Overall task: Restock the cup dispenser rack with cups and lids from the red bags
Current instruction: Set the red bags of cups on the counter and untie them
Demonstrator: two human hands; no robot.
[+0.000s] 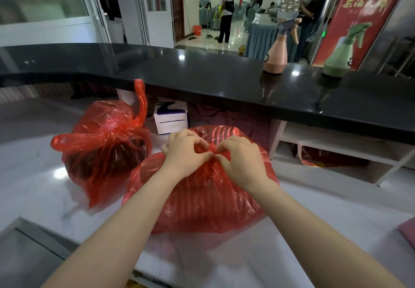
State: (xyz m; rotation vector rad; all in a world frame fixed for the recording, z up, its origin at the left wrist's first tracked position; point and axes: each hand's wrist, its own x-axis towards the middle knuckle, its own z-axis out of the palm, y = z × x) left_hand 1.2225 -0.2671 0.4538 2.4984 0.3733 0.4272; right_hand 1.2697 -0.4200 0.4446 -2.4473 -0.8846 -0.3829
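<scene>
Two red plastic bags sit on the white marble counter [292,242]. The nearer red bag [202,202] lies in the middle, and its tied top is pinched from both sides by my left hand [184,150] and my right hand [241,159]. The fingertips of both hands meet at the knot. A second red bag [103,148] stands to the left, knotted, with two twisted handles sticking out and dark contents showing through. Neither a cup dispenser rack nor any loose cup or lid is in view.
A black raised bar top [202,72] runs across behind the bags, carrying a pink spray bottle [277,56] and a green spray bottle [339,58]. A white box [171,118] stands under it. White shelves [336,146] are at the right. People stand in the hall beyond.
</scene>
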